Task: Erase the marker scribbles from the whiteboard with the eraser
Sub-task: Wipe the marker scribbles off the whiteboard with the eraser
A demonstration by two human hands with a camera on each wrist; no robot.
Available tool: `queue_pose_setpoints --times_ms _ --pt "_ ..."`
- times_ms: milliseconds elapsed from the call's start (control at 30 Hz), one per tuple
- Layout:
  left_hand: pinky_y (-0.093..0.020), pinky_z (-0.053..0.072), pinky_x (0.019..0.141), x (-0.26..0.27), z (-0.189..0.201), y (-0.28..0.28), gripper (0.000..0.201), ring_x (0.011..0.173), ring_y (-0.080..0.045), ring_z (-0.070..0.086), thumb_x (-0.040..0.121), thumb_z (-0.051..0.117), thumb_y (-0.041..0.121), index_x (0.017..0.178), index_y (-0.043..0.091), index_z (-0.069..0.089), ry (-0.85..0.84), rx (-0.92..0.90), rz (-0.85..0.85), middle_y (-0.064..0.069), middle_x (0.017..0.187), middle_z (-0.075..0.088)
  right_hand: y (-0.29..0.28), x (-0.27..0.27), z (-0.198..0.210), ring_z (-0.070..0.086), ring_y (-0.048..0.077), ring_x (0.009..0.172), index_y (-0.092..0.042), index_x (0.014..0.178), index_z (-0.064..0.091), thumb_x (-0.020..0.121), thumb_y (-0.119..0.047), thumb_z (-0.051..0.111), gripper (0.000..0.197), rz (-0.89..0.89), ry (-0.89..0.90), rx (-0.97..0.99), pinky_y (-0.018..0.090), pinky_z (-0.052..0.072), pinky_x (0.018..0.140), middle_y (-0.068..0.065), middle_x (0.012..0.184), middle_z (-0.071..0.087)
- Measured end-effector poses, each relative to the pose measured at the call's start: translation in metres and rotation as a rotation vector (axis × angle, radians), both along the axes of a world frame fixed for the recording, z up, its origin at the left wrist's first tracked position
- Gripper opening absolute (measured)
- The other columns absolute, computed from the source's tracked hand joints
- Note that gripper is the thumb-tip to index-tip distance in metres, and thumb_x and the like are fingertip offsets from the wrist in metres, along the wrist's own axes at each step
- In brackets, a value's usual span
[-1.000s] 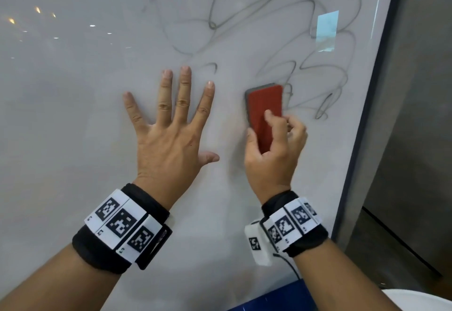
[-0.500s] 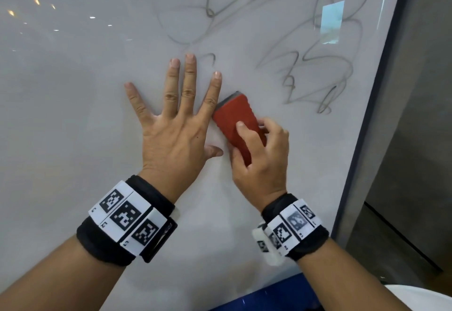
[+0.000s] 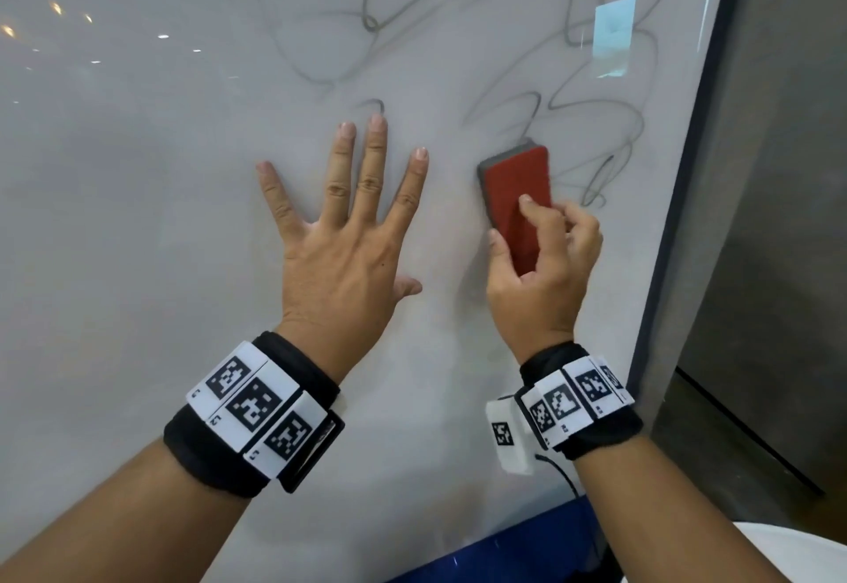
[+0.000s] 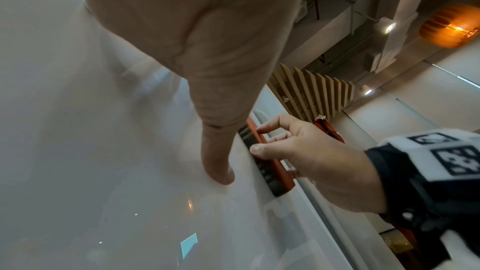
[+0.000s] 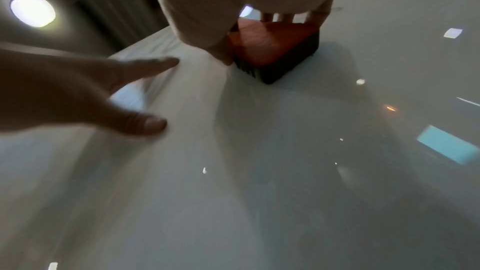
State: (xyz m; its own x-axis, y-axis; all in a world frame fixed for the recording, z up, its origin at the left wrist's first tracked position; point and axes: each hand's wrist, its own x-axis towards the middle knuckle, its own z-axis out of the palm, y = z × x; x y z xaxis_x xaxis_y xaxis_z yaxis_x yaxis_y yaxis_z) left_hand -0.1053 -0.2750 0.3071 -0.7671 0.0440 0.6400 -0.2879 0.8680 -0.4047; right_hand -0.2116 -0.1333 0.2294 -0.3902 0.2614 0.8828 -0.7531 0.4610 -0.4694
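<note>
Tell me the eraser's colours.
Red back over a dark grey pad, eraser; head view shows it best.

Head view evenly and moderately lit; glossy whiteboard (image 3: 137,215) mirroring small ceiling spots at upper left and a pale blue rectangular glare patch (image 3: 615,36) at upper right. Soft shadow cast on the board beside the right hand (image 3: 541,280). Marker scribbles (image 3: 573,92) faint, slightly motion-smeared. Wrist views dimmer, grainy, strongly bent at the edges. Left wrist view: near palm out of focus; orange lamp (image 4: 450,26) glowing at upper right. Right wrist view: blown-out ceiling light (image 5: 32,10), heavy blur throughout.
</note>
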Motion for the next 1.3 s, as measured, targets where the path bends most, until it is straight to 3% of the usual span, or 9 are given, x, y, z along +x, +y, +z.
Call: queue_pose_setpoints --times_ms 100,267,467,633,833,1000,1167,1300 --pt "-0.081 0.003 0.105 -0.005 -0.002 0.007 0.129 0.151 -0.034 -0.014 0.067 0.071 0.070 0.158 0.025 -0.009 -0.008 -0.003 -0.012 -0.015 0.164 -0.018 -0.010 0.006 0.002 0.048 0.030 0.105 -0.011 0.117 0.066 0.080 -0.019 0.071 0.038 -0.002 -0.059 -0.105 0.045 0.048 0.091 0.020 0.117 0.053" --pt "-0.082 0.003 0.104 -0.009 -0.003 0.011 0.127 0.151 -0.034 -0.015 0.068 0.069 0.070 0.158 0.025 -0.009 -0.006 -0.001 -0.018 -0.014 0.164 -0.019 0.003 0.008 -0.011 0.052 0.034 0.101 -0.022 0.120 0.057 0.081 -0.019 0.070 0.041 0.043 0.092 0.260 0.052 0.049 0.082 0.020 0.119 0.056" --pt "-0.081 0.000 0.103 -0.011 -0.004 0.013 0.131 0.151 -0.034 -0.015 0.067 0.071 0.070 0.158 0.025 -0.010 -0.011 0.006 -0.006 -0.015 0.163 -0.018 0.011 -0.013 -0.002 0.044 0.025 0.108 -0.016 0.118 0.061 0.082 -0.020 0.071 0.038 -0.032 -0.048 -0.101 0.053 0.050 0.087 0.020 0.120 0.052" --pt "-0.082 0.001 0.103 -0.013 -0.004 0.017 0.132 0.151 -0.036 -0.014 0.066 0.072 0.070 0.158 0.023 -0.010 -0.005 0.017 -0.001 -0.017 0.163 -0.018 0.009 0.001 -0.018 0.051 0.034 0.102 -0.022 0.120 0.057 0.083 -0.020 0.069 0.039 0.043 0.088 0.239 0.051 0.049 0.081 0.021 0.118 0.056" --pt "-0.084 0.004 0.101 -0.017 -0.002 0.023 0.135 0.150 -0.036 -0.017 0.065 0.073 0.070 0.157 0.022 -0.013 -0.028 0.006 0.015 -0.015 0.162 -0.022 0.014 -0.019 -0.010 0.044 0.019 0.108 -0.009 0.118 0.066 0.081 -0.016 0.073 0.038 -0.042 -0.055 -0.165 0.045 0.049 0.092 0.021 0.119 0.053" --pt "-0.085 0.006 0.100 -0.021 0.000 0.027 0.137 0.150 -0.037 -0.017 0.063 0.075 0.068 0.157 0.022 -0.013 -0.026 0.001 0.009 -0.016 0.162 -0.022 0.022 -0.011 -0.031 0.051 0.035 0.104 -0.019 0.122 0.059 0.084 -0.017 0.068 0.040 -0.006 0.077 0.205 0.052 0.048 0.085 0.020 0.122 0.055" --pt "-0.085 0.004 0.101 -0.023 0.001 0.027 0.139 0.150 -0.036 -0.017 0.062 0.078 0.067 0.158 0.023 -0.012 -0.028 0.023 -0.003 -0.015 0.162 -0.022 0.038 -0.032 -0.029 0.046 0.029 0.109 -0.011 0.120 0.062 0.084 -0.016 0.072 0.038 -0.096 -0.084 -0.109 0.055 0.050 0.088 0.021 0.123 0.053" --pt "-0.086 0.005 0.100 -0.025 0.002 0.032 0.141 0.150 -0.039 -0.017 0.060 0.080 0.067 0.158 0.022 -0.012 -0.027 0.029 0.004 -0.017 0.162 -0.021 0.025 -0.012 -0.043 0.048 0.031 0.108 -0.017 0.121 0.059 0.082 -0.013 0.073 0.042 -0.030 -0.014 0.075 0.052 0.050 0.086 0.020 0.121 0.053"
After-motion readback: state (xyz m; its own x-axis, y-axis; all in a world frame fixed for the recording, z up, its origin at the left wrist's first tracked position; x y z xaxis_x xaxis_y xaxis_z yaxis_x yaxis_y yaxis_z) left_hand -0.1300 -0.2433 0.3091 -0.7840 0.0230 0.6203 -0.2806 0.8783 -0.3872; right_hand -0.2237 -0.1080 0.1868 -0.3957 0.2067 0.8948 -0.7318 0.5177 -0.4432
